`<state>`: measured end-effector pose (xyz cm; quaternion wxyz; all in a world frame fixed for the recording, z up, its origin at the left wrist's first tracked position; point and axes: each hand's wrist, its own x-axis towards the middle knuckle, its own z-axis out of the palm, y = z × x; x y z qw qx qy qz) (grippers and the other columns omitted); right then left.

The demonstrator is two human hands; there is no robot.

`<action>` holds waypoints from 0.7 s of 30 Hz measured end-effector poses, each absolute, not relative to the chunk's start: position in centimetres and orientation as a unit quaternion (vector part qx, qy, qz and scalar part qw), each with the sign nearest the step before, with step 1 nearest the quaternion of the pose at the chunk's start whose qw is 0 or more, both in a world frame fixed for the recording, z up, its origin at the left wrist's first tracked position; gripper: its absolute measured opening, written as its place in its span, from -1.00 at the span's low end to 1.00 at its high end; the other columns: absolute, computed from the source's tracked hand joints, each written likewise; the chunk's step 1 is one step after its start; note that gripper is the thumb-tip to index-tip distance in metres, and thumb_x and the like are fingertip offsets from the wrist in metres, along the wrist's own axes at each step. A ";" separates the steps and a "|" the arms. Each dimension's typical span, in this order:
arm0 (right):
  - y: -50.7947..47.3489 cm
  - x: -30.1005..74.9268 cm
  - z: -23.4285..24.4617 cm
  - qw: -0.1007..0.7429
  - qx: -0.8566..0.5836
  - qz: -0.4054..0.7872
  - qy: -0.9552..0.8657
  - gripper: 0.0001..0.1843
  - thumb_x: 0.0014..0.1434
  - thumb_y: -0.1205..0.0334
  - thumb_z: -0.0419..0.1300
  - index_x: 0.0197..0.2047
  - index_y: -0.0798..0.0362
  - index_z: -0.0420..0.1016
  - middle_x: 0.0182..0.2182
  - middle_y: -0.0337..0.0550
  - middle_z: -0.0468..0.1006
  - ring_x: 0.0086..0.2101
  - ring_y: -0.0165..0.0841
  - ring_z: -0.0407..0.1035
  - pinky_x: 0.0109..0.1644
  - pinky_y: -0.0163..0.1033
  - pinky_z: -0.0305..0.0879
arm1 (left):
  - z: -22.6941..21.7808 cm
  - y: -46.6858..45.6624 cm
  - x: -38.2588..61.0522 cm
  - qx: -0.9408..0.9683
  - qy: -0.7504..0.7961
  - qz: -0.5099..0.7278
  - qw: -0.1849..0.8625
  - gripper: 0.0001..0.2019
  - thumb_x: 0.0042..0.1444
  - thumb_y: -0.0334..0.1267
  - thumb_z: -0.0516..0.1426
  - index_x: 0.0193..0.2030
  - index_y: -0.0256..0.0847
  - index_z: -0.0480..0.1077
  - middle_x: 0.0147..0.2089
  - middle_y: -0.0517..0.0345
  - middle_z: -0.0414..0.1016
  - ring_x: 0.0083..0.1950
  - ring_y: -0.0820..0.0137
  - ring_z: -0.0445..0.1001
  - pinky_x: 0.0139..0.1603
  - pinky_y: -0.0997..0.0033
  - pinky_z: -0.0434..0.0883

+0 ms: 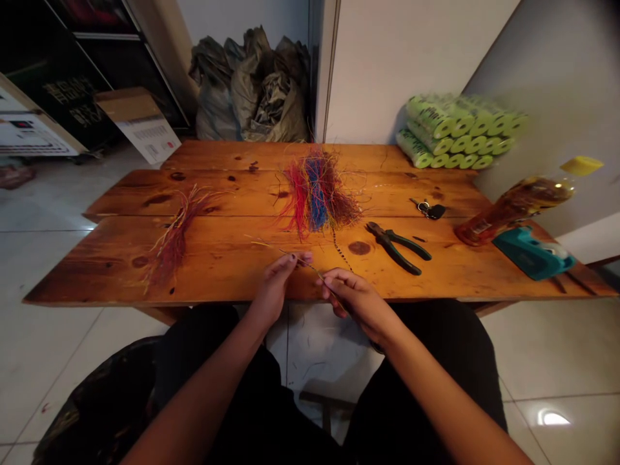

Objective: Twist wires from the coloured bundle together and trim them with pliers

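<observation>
Both hands are working nearer the person than the pile of coloured wires (317, 190), at the front edge of the desk (227, 268). The left hand (277, 278) is pinching one end of a thin wire (310, 265) between its fingers. The right hand (353, 294) is gripping the other end, with its fingers curled tight on it. The thin wire is stretching between them, just in front of the pile. Pliers (397, 245) are lying right of the pile, and a reddish bundle (174, 239) is lying well to its left.

Red, blue, yellow wire pile (317, 190); green-handled pliers (398, 245).
</observation>
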<state>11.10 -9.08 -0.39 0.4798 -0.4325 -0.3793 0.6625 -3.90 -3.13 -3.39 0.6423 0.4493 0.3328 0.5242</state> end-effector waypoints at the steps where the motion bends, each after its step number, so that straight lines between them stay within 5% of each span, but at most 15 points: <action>1: -9.1 11.0 -0.4 0.485 -0.430 0.660 -0.380 -0.81 0.09 0.15 0.15 -0.32 0.11 0.43 -0.52 -0.30 0.34 -0.60 -0.57 0.12 -0.62 -0.44 0.04 | -3.4 -3.3 -3.9 0.456 0.333 0.498 0.658 -0.79 0.03 -0.13 0.14 -0.30 -0.18 0.52 -0.26 0.16 0.54 -0.19 0.41 0.45 -0.03 0.41 0.29; 6: -8.9 10.5 -1.2 0.508 -0.425 0.643 -0.384 -0.81 0.08 0.13 0.16 -0.40 0.10 0.37 -0.54 -0.31 0.37 -0.61 -0.57 0.14 -0.62 -0.45 0.07 | -3.4 -4.3 -3.5 0.471 0.328 0.406 0.711 -0.83 -0.06 -0.22 0.22 -0.29 -0.19 0.50 -0.19 0.11 0.53 -0.19 0.37 0.46 -0.13 0.38 0.33; 10: -9.0 9.8 -1.8 0.499 -0.437 0.644 -0.382 -0.76 0.02 0.08 0.19 -0.37 0.10 0.35 -0.53 -0.28 0.41 -0.61 -0.54 0.21 -0.61 -0.42 0.15 | -3.3 -4.5 -3.8 0.460 0.354 0.438 0.687 -0.88 -0.08 -0.23 0.23 -0.45 -0.24 0.47 -0.25 0.11 0.54 -0.28 0.41 0.46 -0.20 0.42 0.35; 14: -9.6 9.2 -2.0 0.459 -0.444 0.661 -0.394 -0.69 0.00 0.01 0.18 -0.32 0.10 0.35 -0.57 -0.31 0.38 -0.64 -0.54 0.20 -0.62 -0.40 0.15 | -2.9 -4.2 -4.6 0.427 0.375 0.495 0.657 -0.86 -0.06 -0.21 0.21 -0.42 -0.24 0.46 -0.40 0.17 0.53 -0.35 0.47 0.46 -0.25 0.49 0.35; 21: -10.6 9.0 -4.0 0.389 -0.434 0.677 -0.450 -0.56 -0.07 -0.13 0.19 -0.29 0.09 0.35 -0.50 -0.25 0.35 -0.51 -0.44 0.29 -0.55 -0.32 0.26 | 0.5 -1.1 -9.8 0.442 0.441 0.541 0.564 -0.72 -0.20 -0.15 0.26 -0.35 -0.28 0.47 -0.39 0.09 0.54 -0.36 0.41 0.49 -0.29 0.46 0.39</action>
